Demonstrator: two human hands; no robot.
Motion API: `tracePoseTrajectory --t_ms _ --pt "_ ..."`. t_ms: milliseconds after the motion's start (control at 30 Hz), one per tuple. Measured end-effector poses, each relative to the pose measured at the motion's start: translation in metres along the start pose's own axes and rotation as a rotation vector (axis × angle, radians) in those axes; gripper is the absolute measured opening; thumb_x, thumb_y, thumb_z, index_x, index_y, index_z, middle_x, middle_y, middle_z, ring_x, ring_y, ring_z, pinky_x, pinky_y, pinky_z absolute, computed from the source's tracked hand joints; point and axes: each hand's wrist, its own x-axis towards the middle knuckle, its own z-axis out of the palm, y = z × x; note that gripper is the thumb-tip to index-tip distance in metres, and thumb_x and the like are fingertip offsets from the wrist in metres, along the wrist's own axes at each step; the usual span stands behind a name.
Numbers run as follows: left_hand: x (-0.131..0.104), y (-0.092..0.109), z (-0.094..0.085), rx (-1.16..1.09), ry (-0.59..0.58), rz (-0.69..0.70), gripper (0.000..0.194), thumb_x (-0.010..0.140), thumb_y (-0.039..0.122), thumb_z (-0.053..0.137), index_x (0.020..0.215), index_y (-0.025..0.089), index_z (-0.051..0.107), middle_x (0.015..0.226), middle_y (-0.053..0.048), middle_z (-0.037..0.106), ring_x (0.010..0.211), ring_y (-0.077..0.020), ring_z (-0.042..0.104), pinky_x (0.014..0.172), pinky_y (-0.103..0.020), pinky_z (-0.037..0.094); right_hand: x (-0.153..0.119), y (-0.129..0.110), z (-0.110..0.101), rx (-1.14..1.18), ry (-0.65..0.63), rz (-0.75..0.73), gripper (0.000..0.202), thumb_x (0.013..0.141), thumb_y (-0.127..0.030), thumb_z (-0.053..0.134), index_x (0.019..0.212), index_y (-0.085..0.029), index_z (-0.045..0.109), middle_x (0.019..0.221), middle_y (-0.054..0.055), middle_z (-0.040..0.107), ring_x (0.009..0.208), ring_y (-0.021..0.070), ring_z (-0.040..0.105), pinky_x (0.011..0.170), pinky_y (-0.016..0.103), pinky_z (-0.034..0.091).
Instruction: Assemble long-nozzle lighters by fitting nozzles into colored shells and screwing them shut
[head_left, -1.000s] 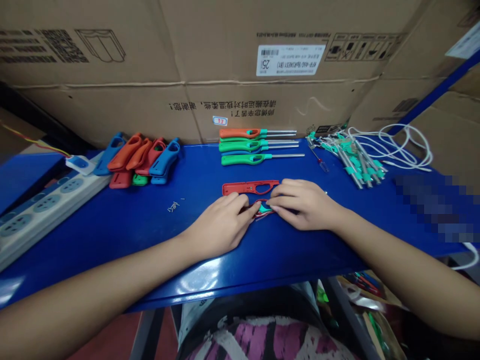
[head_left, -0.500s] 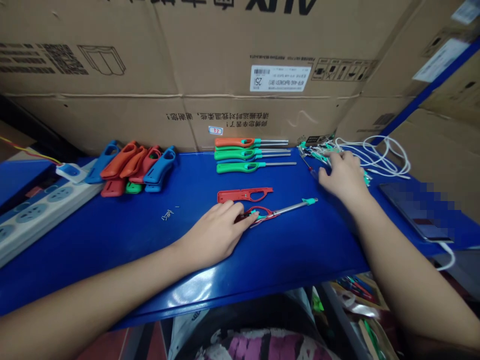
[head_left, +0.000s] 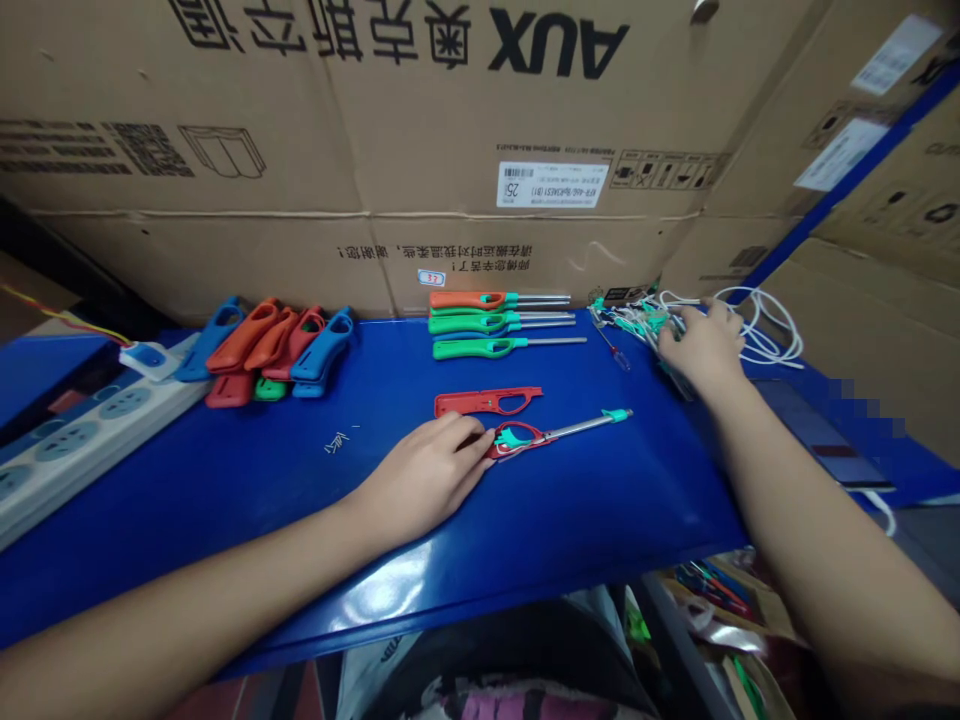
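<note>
My left hand [head_left: 431, 465] is closed around the handle end of a red lighter half [head_left: 536, 436], whose metal tube with a green tip points right. Just behind it lies a separate red half shell [head_left: 480, 402]. At the back right, my right hand [head_left: 705, 345] reaches over a pile of green and metal parts [head_left: 637, 318]; its fingertips are partly hidden among them. A small screwdriver [head_left: 619, 357] lies left of that hand. Assembled lighters, orange [head_left: 465, 300] and green [head_left: 469, 348], are stacked at the back middle.
Blue, orange, red and green handles [head_left: 262, 345] are heaped at back left beside a white power strip [head_left: 97, 430]. Small metal pins [head_left: 337, 441] lie mid-left. A phone [head_left: 817, 440] and white cable [head_left: 780, 310] are at right. Cardboard [head_left: 300, 230] stands behind.
My right hand has shifted slightly right over the pile, uncovering the screwdriver. My left thumb has drawn back from the green part in the red half. The view has tilted up a little.
</note>
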Motion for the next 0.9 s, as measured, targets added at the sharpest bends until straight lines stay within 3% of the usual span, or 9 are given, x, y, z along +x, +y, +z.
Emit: tracePoseTrajectory --t_ms 200,400,600,767,833,900 --pt "0.0 0.0 -0.003 0.016 -0.022 -0.002 0.034 0.103 0.025 0.045 0.126 0.01 0.066 0.107 -0.014 0.065 0.096 -0.0255 0.062 0.081 -0.042 0.058 0.024 0.0 0.007 -0.139 0.04 -0.272 0.039 0.089 -0.03 0.058 0.123 -0.014 0.067 0.152 0.021 0.038 0.13 0.0393 0.033 0.098 0.051 0.032" --pt "-0.001 -0.004 0.0 -0.076 0.008 -0.033 0.031 0.103 0.027 0.048 0.125 0.014 0.067 0.106 -0.012 0.065 0.096 -0.0239 0.061 0.085 -0.041 0.056 0.049 -0.005 0.023 -0.263 0.042 -0.354 0.03 0.086 -0.024 0.057 0.11 -0.014 0.072 0.137 0.02 0.051 0.123 0.0385 0.042 0.1 0.055 0.033" --pt "-0.001 -0.004 0.003 -0.177 0.036 -0.038 0.029 0.102 0.027 0.05 0.118 0.011 0.069 0.106 -0.012 0.064 0.098 -0.0219 0.06 0.088 -0.037 0.056 0.061 -0.003 0.022 -0.254 0.077 -0.438 0.026 0.087 -0.023 0.053 0.104 -0.014 0.071 0.126 0.019 0.059 0.117 0.0374 0.048 0.094 0.053 0.038" --pt "0.0 -0.004 -0.003 -0.085 -0.02 -0.029 0.032 0.103 0.028 0.047 0.12 0.012 0.069 0.106 -0.013 0.066 0.098 -0.0252 0.062 0.086 -0.043 0.056 0.041 -0.021 0.009 0.098 0.219 -0.459 0.021 0.084 -0.025 0.058 0.102 -0.016 0.067 0.118 0.017 0.065 0.111 0.0354 0.056 0.094 0.052 0.043" --pt "0.0 -0.003 -0.004 -0.11 -0.006 -0.039 0.032 0.102 0.03 0.05 0.122 0.014 0.069 0.108 -0.013 0.067 0.1 -0.0258 0.063 0.088 -0.045 0.056 0.017 -0.039 0.002 0.377 0.235 -0.487 0.015 0.084 -0.027 0.061 0.094 -0.018 0.066 0.104 0.014 0.067 0.1 0.0299 0.061 0.09 0.046 0.048" --pt "0.0 -0.003 -0.004 -0.178 0.056 -0.061 0.033 0.101 0.031 0.053 0.125 0.015 0.067 0.11 -0.013 0.068 0.104 -0.0259 0.063 0.092 -0.045 0.056 -0.017 -0.062 -0.004 0.693 0.161 -0.53 0.014 0.083 -0.03 0.065 0.092 -0.019 0.064 0.095 0.009 0.066 0.086 0.0234 0.063 0.08 0.04 0.052"
